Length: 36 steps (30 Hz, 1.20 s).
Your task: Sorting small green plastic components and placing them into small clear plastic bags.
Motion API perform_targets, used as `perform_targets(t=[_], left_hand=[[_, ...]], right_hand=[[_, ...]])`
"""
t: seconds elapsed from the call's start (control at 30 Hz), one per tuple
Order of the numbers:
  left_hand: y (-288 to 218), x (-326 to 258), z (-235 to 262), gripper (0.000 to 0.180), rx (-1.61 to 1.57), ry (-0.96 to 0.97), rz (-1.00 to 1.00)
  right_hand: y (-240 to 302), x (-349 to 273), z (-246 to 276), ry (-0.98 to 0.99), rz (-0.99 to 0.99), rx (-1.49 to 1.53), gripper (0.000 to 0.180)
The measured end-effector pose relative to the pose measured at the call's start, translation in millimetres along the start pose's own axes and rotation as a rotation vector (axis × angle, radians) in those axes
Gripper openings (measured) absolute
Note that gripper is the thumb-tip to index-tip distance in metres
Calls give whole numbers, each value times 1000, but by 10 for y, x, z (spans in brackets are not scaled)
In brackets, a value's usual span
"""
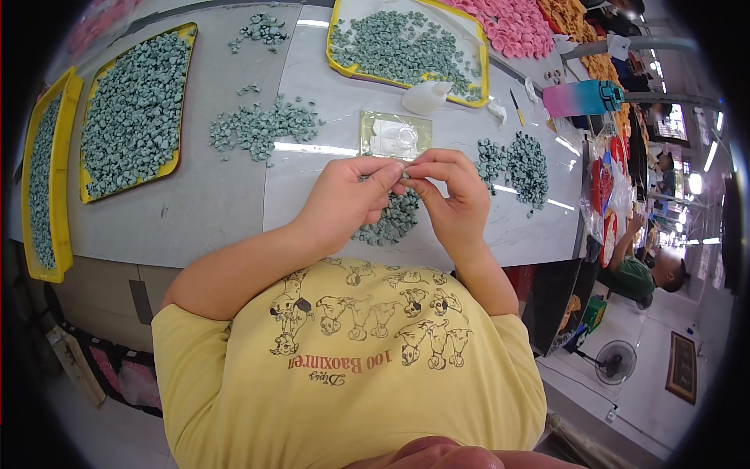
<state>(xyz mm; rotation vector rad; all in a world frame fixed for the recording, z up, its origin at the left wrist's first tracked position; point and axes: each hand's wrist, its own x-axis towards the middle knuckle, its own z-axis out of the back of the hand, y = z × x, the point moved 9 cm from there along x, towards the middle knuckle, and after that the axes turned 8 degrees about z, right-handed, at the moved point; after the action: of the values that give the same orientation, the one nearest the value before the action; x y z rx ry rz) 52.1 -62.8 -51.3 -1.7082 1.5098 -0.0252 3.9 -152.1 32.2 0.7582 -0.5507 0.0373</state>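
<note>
1. Fingertips of the left hand [349, 190] and right hand [455, 202] mostly hid the small piece [405, 177] they pinched; I couldn't make out its shape.
2. Both hands covered part of the green heap [392, 222] beneath and the near edge of the clear square dish [364, 134].
3. The pink pile [516, 27] and the yellow tray's [486, 72] far left corner ran out of view above.
4. The distant person in green [634, 277] was too small for me to tell what they touched.
</note>
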Motion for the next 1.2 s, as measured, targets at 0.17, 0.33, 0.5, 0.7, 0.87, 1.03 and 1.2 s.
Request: perform_targets(t=[0.17,0.33,0.5,0.7,0.87,1.03,1.2], left_hand=[[-26,1,61,24,58,-46,-30],[-37,0,108,24,133,-84,-26],[-7,17,71,24,168,-42,-36],[-59,4,121,20,127,-104,-32],[-77,2,127,15,68,-121,-40],[-44,23,139,16,-10,-76,-26],[-7,38,132,18,-50,-43,-2]], right_hand=[[144,-8,6,-22,145,-168,23],[269,-12,-31,-10,248,-262,25],[215,-38,-39,50,267,-356,24],[152,24,4,66,315,-420,25],[31,43,-78,117,391,-544,26],[61,42,-174,160,479,-650,24],[73,37,-244,209,525,-701,21]])
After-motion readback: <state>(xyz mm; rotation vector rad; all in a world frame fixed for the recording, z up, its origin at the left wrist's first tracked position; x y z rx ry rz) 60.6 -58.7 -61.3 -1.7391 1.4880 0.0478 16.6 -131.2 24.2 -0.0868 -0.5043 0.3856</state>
